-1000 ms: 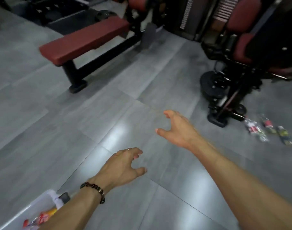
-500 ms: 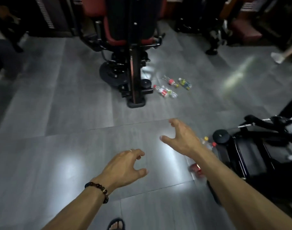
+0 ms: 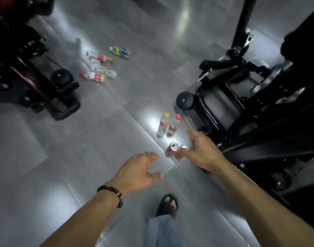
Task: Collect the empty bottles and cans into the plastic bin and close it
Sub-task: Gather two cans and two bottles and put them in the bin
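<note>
Grey gym floor (image 3: 63, 157) holds uncollected bottles (image 3: 167, 124) and cans (image 3: 173, 148); left hand (image 3: 138, 172) and right hand (image 3: 202, 150) reach empty, fingers spread; bin unseen.

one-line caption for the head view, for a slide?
Both hands reach toward two upright cans and two standing bottles beside a gym machine; more bottles lie farther off.

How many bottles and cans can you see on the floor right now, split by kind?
Standing bottles: 2, yellow-capped bottle and red-capped bottle.
Lying bottles: 4, blue-and-yellow bottle, red-label bottle, green-label bottle, red-capped lying bottle.
Cans: 2, red can and second can.
Total: 8.
</note>
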